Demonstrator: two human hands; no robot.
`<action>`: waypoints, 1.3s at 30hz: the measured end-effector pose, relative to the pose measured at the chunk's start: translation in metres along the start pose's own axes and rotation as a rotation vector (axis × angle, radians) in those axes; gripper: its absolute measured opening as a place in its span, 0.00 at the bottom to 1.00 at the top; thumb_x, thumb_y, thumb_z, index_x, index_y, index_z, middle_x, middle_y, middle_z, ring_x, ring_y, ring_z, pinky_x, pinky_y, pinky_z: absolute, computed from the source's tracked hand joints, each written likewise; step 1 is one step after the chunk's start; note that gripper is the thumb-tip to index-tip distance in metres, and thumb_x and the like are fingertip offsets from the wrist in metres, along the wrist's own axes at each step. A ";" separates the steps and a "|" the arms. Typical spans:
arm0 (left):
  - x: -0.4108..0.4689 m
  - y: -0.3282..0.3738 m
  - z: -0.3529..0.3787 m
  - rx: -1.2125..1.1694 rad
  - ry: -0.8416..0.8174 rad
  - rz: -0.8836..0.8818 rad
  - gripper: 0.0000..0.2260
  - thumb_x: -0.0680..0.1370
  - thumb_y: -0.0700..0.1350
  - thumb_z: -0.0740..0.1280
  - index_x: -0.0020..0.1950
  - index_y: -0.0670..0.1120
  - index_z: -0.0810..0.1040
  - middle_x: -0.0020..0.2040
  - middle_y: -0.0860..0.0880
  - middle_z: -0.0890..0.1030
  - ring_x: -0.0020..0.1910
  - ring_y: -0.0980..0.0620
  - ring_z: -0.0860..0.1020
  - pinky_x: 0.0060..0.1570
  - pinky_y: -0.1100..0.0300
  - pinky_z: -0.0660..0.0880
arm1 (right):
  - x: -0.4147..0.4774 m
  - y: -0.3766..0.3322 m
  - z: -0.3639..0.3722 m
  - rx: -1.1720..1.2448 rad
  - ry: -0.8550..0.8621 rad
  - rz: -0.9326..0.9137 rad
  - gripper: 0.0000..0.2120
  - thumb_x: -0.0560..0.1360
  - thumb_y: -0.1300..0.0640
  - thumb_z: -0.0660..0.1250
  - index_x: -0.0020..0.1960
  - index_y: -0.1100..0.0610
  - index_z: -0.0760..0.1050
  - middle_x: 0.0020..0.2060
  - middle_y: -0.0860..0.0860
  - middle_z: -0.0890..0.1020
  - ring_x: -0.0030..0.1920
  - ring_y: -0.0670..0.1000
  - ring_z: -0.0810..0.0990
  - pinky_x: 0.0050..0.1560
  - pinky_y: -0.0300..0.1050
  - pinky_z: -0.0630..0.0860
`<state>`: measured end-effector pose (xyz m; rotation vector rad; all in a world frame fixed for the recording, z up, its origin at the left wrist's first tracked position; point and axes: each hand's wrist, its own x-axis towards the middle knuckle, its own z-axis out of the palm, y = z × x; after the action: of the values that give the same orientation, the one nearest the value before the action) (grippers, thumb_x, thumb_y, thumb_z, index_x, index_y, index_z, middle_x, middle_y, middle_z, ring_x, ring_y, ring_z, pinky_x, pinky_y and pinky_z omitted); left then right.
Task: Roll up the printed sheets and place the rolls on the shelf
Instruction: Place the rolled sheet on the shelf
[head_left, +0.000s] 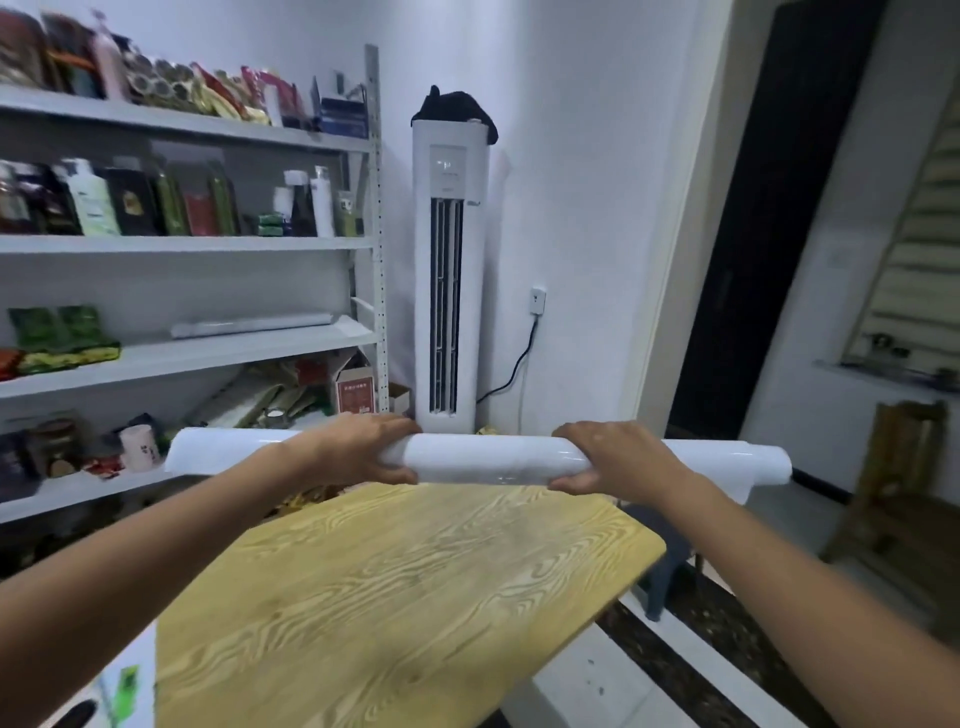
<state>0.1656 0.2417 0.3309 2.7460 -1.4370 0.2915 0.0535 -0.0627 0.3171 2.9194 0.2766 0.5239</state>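
Roll (483, 460) of printed sheet: not shelved yet. It is held in the air to the right of the shelf (249, 345) and nearer me, about level with the shelf's lower boards.

Grip: both hands wrap it from above, fingers over the far side and thumbs under. The left hand (363, 447) is closed round it left of centre, the right hand (608, 457) right of centre. Both ends stick out past the grip.

Key relation: the long axis runs side to side, roughly parallel to the shelf's boards. The left hand and the roll's left end are the ones nearer the shelf. My judgement is that the move is a carry leftward and away from me with no need to turn the tube.

A finished roll (252, 325) already lies lengthwise on the shelf's third board, with bare board in front of it.

Material: white, glossy, smooth tube, firm in the middle. The end farther from the shelf is looser, with a flap of sheet drooping; it may unwind if the grip eases.

Counter (405, 597): right of the shelf and nearer me, pale yellow wood grain, rounded corner. A white tower unit (451, 286) stands just right of the shelf.
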 end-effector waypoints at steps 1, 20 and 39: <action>-0.010 0.003 -0.002 0.007 0.000 -0.004 0.30 0.70 0.65 0.62 0.65 0.48 0.68 0.58 0.50 0.75 0.51 0.51 0.75 0.49 0.59 0.71 | -0.007 -0.009 -0.004 0.006 0.002 0.004 0.27 0.69 0.33 0.63 0.62 0.47 0.70 0.52 0.44 0.80 0.50 0.49 0.78 0.43 0.44 0.70; -0.218 -0.033 -0.042 0.017 0.019 0.102 0.50 0.59 0.80 0.39 0.65 0.47 0.68 0.58 0.49 0.75 0.52 0.51 0.75 0.47 0.62 0.68 | -0.064 -0.208 -0.072 0.040 0.041 -0.026 0.25 0.69 0.33 0.64 0.60 0.47 0.72 0.52 0.45 0.81 0.49 0.50 0.79 0.39 0.43 0.68; -0.357 -0.293 -0.046 0.140 0.017 -0.078 0.31 0.69 0.67 0.59 0.67 0.51 0.67 0.60 0.52 0.75 0.52 0.49 0.77 0.47 0.59 0.71 | 0.139 -0.434 -0.036 0.017 0.100 -0.078 0.23 0.69 0.34 0.64 0.57 0.48 0.73 0.49 0.46 0.81 0.48 0.50 0.79 0.37 0.42 0.64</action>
<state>0.1992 0.7046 0.3307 2.8930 -1.3505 0.4278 0.1027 0.3917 0.3132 2.8889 0.4080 0.6600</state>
